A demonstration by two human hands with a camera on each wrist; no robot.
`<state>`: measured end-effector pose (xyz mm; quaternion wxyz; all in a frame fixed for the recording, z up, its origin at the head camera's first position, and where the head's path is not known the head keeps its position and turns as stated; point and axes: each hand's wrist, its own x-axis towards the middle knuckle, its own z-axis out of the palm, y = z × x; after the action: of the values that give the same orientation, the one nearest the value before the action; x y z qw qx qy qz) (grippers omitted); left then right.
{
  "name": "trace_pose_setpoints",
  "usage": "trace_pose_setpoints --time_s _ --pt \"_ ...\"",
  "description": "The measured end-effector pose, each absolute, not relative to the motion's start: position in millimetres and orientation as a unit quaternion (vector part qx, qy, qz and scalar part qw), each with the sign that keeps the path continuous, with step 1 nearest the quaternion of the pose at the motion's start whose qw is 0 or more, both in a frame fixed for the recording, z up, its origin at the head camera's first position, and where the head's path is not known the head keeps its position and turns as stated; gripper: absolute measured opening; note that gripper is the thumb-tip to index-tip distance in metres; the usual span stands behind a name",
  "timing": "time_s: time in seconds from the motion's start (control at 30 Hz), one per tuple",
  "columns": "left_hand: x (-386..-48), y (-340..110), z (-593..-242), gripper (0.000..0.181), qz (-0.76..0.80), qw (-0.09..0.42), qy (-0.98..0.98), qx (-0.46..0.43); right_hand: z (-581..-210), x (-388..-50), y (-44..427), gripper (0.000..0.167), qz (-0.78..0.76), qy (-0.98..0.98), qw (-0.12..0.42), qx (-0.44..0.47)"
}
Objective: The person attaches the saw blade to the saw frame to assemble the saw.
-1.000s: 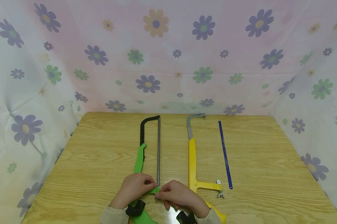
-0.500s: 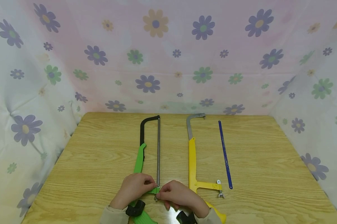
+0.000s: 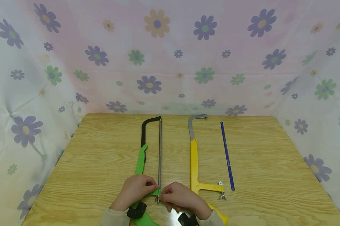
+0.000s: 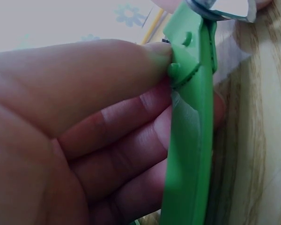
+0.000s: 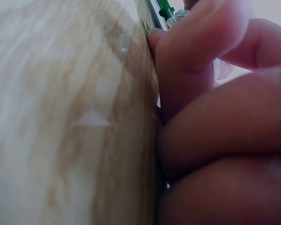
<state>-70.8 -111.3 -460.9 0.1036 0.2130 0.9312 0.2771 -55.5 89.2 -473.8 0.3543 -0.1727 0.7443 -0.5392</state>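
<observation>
A green hacksaw [image 3: 140, 160] with a black front frame lies on the wooden table, its grey blade [image 3: 159, 150] running along the right side. My left hand [image 3: 137, 188] pinches the green arm of the frame by the blade's near end. In the left wrist view, the thumb presses one face of that green arm [image 4: 189, 140] while the other fingers lie behind it. Just below, my right hand [image 3: 178, 196] has thumb and index finger at the small metal wing nut [image 3: 157, 200], pinching it. Its other fingers are curled near the tabletop.
To the right lies a yellow hacksaw [image 3: 194, 163] with a grey front frame and no blade fitted; its own wing nut [image 3: 223, 196] is at the near arm. Further right is a loose blue hacksaw blade [image 3: 227, 157]. Flowered cloth [image 3: 170, 84] surrounds the table [image 3: 260, 150].
The wing nut has turned between the right fingertips, and its wings show more plainly now. Left hand and hacksaws stay in place.
</observation>
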Motion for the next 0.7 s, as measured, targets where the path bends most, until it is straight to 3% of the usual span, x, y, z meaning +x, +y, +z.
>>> trace_pose_setpoints --time_s 0.7 --pt "-70.7 -111.5 -460.5 0.017 0.284 0.106 0.929 0.213 -473.0 -54.9 90.2 0.03 -0.549 0.743 0.344 -0.169"
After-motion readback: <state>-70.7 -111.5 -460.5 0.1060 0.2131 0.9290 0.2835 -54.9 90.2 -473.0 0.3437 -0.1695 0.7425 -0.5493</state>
